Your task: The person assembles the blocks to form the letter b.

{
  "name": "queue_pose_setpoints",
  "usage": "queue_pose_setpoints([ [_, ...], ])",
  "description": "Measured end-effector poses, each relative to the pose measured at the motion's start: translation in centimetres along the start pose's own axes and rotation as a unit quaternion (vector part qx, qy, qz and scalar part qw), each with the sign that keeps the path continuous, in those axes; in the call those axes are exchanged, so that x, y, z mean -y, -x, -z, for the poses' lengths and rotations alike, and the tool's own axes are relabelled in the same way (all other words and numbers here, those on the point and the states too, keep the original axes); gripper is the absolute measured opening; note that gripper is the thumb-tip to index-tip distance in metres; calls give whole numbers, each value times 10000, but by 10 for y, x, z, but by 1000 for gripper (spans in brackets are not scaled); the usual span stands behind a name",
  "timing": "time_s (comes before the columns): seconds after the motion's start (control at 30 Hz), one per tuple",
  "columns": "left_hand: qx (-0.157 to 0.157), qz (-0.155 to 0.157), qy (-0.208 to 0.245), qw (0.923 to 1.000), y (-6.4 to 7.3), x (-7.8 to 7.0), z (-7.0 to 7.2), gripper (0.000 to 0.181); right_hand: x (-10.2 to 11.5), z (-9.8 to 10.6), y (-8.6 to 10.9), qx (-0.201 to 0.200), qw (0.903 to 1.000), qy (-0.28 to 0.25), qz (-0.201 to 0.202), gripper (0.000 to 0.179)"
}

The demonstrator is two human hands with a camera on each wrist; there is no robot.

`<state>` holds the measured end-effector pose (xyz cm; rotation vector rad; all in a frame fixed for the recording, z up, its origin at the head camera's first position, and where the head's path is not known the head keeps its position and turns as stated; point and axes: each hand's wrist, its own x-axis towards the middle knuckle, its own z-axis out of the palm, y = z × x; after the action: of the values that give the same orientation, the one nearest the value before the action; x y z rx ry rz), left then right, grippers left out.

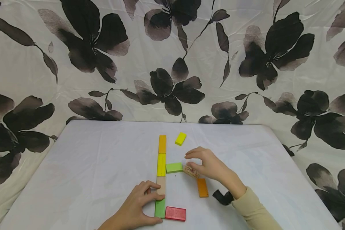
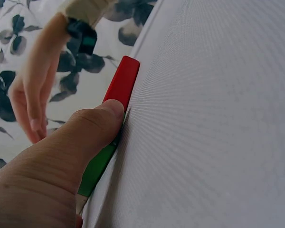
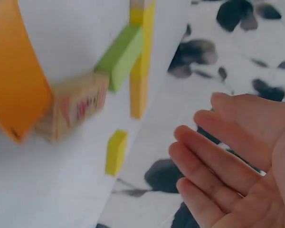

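Note:
My left hand [image 1: 136, 204] is at the near end of a straight row of blocks. Its thumb touches the near end of the green block [image 1: 160, 209], and its fingertips rest on the beige block [image 1: 161, 184] around the seam. A red block [image 1: 175, 213] lies against the row's near right side. My right hand [image 1: 210, 164] hovers over a printed wooden block [image 1: 191, 171], its fingers extended and holding nothing in the right wrist view. That wooden block lies at an angle, between a light green block [image 1: 174, 167] and an orange block [image 1: 202, 187].
Farther along the row are a yellow block [image 1: 161, 164] and an orange-yellow block [image 1: 162, 144]. A loose yellow block [image 1: 180, 139] lies beyond, to the right. A black band [image 1: 223, 197] is at the right wrist. Flowered cloth [image 1: 166, 64] hangs behind the white table [image 1: 89, 172].

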<state>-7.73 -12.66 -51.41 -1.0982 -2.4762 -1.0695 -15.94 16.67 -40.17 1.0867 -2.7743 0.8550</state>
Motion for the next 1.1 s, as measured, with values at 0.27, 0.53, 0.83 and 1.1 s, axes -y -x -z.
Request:
queue_pose_setpoints([
  [0.27,-27,-105,-99,9999,0,3,0,54,-36,7,-43,-165,9975,97,-679,22],
  [0.53,-59,-164,-18,9998,-2,1,0,54,-68,-3,-72,375,9924,370,-1108,44],
  [0.83,-105,-229,-34,9997,-1,0,2,54,-75,-20,-93,1079,9787,884,-1507,38],
  [1.1,-45,-180,-87,9998,-1,1,2,54,-70,-27,-104,1001,9702,970,-1984,33],
])
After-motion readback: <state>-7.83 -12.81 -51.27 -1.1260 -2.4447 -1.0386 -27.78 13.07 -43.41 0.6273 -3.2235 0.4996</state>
